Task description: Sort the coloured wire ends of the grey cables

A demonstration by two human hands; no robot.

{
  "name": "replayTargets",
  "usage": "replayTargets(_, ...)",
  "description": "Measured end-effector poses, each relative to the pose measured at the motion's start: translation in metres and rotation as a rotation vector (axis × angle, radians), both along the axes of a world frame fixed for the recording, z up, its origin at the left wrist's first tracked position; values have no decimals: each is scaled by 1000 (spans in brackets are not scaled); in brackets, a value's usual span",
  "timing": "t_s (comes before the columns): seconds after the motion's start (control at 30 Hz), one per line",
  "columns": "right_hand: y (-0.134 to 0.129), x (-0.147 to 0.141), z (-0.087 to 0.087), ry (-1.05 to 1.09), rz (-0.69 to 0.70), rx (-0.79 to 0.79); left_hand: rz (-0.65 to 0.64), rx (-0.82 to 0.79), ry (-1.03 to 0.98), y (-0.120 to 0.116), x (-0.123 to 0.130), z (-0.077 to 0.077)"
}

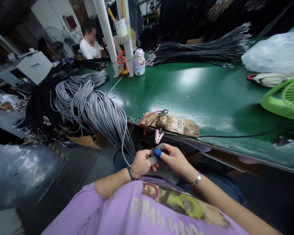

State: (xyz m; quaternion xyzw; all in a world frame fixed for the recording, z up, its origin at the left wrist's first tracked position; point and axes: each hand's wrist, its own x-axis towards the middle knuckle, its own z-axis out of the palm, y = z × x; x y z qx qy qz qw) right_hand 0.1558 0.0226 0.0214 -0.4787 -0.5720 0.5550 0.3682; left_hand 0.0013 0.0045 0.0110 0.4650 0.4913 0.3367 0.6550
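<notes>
My left hand [141, 163], closed in a pinch, holds the end of a grey cable [123, 143] that runs down from the large grey bundle [93, 101] on the left. Thin bare wire ends [152, 150] stick up at its fingertips. Against them is my right hand [175, 158], its thumb and fingers pinched together, with blue wrap on the thumb and grey wrap on other fingers. What lies between the right fingertips is mostly hidden. A pink clip [158, 136] hangs at the bench edge just beyond both hands.
A taped wooden board [181, 126] with red and black leads lies along the edge of the green bench [166, 88]. Behind it are black cables [198, 50], a purple-lidded bottle [139, 62] and a green fan [284, 98]. Another person [90, 47] sits far back.
</notes>
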Motion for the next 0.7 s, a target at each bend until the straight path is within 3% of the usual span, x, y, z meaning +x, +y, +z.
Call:
replayTargets(0.2,-6,-8,-1,160,-134,-129,17,36,-18,-1,0,3)
replayTargets(0.33,-5,-6,-4,277,-93,-179,42,49,-59,-3,-3,6)
replayTargets(0.47,7,2,-11,541,-120,-339,76,-1,-170,-2,-6,14)
replayTargets(0.57,20,3,-13,625,-136,-439,90,-50,-256,1,-4,22)
replayTargets(0.7,29,-3,-6,548,-76,-317,113,-89,-317,6,0,30)
